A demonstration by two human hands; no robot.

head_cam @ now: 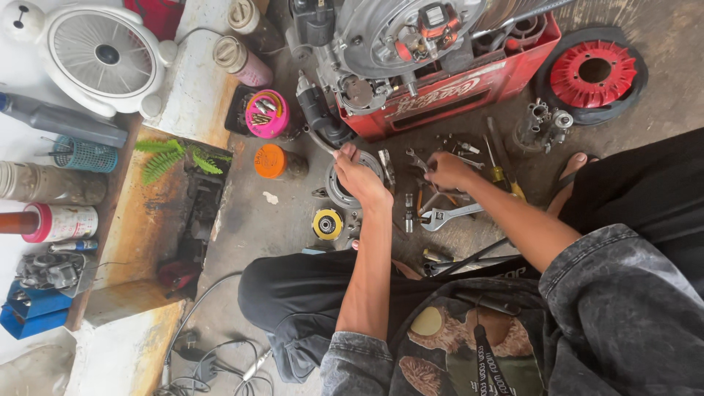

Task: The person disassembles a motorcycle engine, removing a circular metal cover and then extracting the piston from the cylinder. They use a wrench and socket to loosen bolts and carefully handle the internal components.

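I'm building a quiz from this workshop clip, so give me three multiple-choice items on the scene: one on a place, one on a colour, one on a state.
1. Where does the adjustable wrench lie?
A. On the floor below the right hand
B. On top of the white fan
C. Inside the red crate

2. What colour is the round lid left of the left hand?
A. Blue
B. Orange
C. Black

3. What is the left hand doing?
A. Lying open on the knee
B. Gripping a thin tool over the round metal part
C. Holding the grey bottle

Answers: 1 A, the wrench rests on the concrete among loose tools. 2 B, the lid is plainly orange. 3 B, the fingers are closed by the ring-shaped part.
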